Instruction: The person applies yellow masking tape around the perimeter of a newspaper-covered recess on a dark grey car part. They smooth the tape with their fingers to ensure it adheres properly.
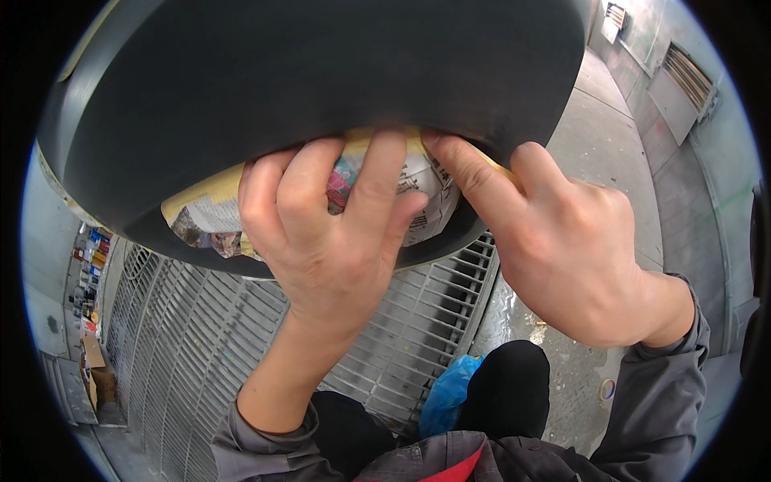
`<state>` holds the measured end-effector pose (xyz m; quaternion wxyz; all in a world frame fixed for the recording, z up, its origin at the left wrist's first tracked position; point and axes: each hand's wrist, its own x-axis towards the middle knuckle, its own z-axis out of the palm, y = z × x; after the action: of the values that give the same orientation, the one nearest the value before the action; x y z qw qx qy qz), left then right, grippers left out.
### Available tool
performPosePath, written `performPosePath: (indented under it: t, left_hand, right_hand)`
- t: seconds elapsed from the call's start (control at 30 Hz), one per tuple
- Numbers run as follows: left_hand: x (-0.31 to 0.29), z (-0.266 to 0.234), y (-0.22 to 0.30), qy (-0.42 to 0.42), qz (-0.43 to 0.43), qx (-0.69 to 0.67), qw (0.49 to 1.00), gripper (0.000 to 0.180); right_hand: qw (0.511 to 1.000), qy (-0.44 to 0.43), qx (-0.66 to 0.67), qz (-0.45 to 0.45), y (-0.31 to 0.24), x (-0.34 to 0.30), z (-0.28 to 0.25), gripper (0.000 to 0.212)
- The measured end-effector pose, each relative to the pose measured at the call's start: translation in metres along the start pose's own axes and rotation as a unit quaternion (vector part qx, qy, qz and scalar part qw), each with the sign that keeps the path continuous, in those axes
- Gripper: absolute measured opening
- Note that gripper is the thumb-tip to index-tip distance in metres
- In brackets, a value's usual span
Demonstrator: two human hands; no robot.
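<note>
A large dark grey curved panel [321,64] fills the upper part of the view. Printed newspaper [213,221] lies in the opening along its lower rim, edged with yellow masking tape [360,143]. My left hand [329,209] rests over the paper with its fingers apart, the fingertips against the tape and rim. On the right side of the opening, my right hand [570,241] presses its index fingertip at the taped edge. Its other fingers are curled, and a yellow strip of tape runs into them. Their tips and the thumb are hidden.
Below is a slatted metal floor grate [217,321], with concrete floor [618,153] to the right. A blue plastic bag [450,394] is beside my knee, and a tape roll [608,390] lies at right. A cardboard box [98,373] and several small containers [90,269] stand far left.
</note>
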<state>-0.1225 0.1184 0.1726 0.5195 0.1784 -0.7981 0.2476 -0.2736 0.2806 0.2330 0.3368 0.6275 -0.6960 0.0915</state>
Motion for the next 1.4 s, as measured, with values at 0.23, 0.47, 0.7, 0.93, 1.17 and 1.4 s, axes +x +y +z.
performPosePath:
  t: [0.23, 0.47, 0.7, 0.93, 1.17, 1.4]
  left_hand:
    - [0.000, -0.002, -0.002, -0.005, 0.006, 0.004, 1.000, 0.048]
    - [0.000, 0.001, -0.001, 0.000, 0.001, -0.012, 1.000, 0.048]
    - [-0.001, 0.000, -0.001, -0.006, 0.003, -0.006, 1.000, 0.047]
    - [0.001, -0.001, 0.000, -0.010, 0.014, 0.003, 1.000, 0.046]
    - [0.002, -0.002, 0.001, -0.015, 0.014, 0.003, 1.000, 0.045]
    - [0.003, -0.002, 0.006, -0.025, 0.012, 0.008, 1.000, 0.045]
  right_hand:
    - [1.000, 0.004, 0.022, -0.011, 0.004, -0.001, 0.005, 0.077]
    - [0.999, -0.007, 0.043, -0.022, 0.014, 0.000, 0.000, 0.076]
    - [0.996, -0.004, 0.082, -0.019, 0.016, 0.003, 0.002, 0.073]
    - [0.995, -0.007, 0.099, -0.015, 0.018, 0.004, 0.000, 0.074]
    - [0.994, -0.006, 0.109, -0.006, 0.018, 0.003, 0.003, 0.071]
    - [0.990, 0.014, 0.142, -0.001, 0.020, 0.002, 0.009, 0.069]
